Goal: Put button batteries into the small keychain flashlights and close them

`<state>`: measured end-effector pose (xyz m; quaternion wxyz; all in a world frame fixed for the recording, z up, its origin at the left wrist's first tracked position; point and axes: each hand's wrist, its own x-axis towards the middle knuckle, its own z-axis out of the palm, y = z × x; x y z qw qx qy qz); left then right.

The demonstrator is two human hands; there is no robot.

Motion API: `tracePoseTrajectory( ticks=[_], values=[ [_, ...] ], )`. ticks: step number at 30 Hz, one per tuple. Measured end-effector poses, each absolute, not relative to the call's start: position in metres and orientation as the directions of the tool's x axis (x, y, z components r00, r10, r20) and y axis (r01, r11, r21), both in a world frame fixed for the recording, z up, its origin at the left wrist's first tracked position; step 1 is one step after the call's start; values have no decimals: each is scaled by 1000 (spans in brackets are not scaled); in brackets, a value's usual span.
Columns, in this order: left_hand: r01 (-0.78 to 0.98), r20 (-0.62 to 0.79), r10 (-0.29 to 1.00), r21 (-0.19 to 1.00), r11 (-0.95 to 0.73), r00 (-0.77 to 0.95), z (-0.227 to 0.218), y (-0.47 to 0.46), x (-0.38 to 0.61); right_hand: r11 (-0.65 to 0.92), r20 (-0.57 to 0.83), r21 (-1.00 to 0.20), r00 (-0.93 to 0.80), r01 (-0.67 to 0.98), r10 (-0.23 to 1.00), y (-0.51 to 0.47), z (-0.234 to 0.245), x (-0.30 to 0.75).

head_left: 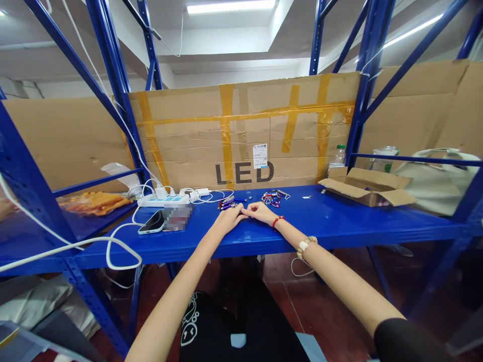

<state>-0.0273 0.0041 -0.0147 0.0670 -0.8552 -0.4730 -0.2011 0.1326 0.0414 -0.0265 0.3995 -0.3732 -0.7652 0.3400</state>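
My left hand [229, 219] and my right hand [261, 212] meet over the front part of the blue shelf top [302, 221]. Their fingertips are pinched together and touch or nearly touch. Whatever sits between them is too small and too covered to make out. Just behind my left hand lies a small pile of shiny metal pieces [226, 203] in purple and dark tones, partly hidden by the fingers. Beyond my right hand is a second loose pile of coloured metal pieces [272, 199], red, blue and silver, with a clip-like loop at its right end.
At left, a white power strip [166, 200] trails cables beside a phone [151, 222]. An open cardboard box [368, 187] and a green-capped bottle [338, 157] stand at right. A taped cardboard panel [181, 151] closes the back; blue posts [358, 115] frame the sides.
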Motion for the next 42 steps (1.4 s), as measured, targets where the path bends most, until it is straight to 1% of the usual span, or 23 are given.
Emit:
tracePoseTrajectory(
  ticks=[6,11,17,21,25,28,29,32,34,36,39,42],
  values=[
    [842,398,794,88,-532,460,-14,2,-27,473,350,-833,-390,286,852,41,-28,135],
    [866,397,820,110,-488,411,-16,5,-29,479,341,-830,-420,286,841,42,-28,136],
    [892,390,860,171,-418,328,-19,9,-30,481,264,-807,-519,342,813,48,-26,140],
    [895,379,879,217,-390,291,-18,7,-28,497,203,-789,-610,362,766,51,-24,148],
    [893,384,880,232,-386,280,-13,4,-25,530,156,-736,-657,421,738,55,-21,158],
    [874,389,862,225,-431,325,-6,11,-25,582,143,-669,-689,462,711,66,-17,166],
    [873,396,856,215,-437,331,-3,15,-26,622,158,-620,-700,479,696,71,-15,168],
    [875,420,849,210,-436,322,4,31,-31,738,255,-403,-708,541,659,85,-13,172],
    [877,422,849,211,-432,316,6,43,-35,767,316,-310,-700,562,641,92,-15,169],
    [879,414,852,207,-429,319,5,52,-39,777,363,-287,-687,561,630,97,-19,162],
    [880,364,873,222,-420,325,-3,61,-44,801,429,-293,-677,522,598,100,-25,148],
    [856,311,884,277,-436,349,-11,66,-46,856,504,-284,-693,431,516,103,-29,137]
  ],
)
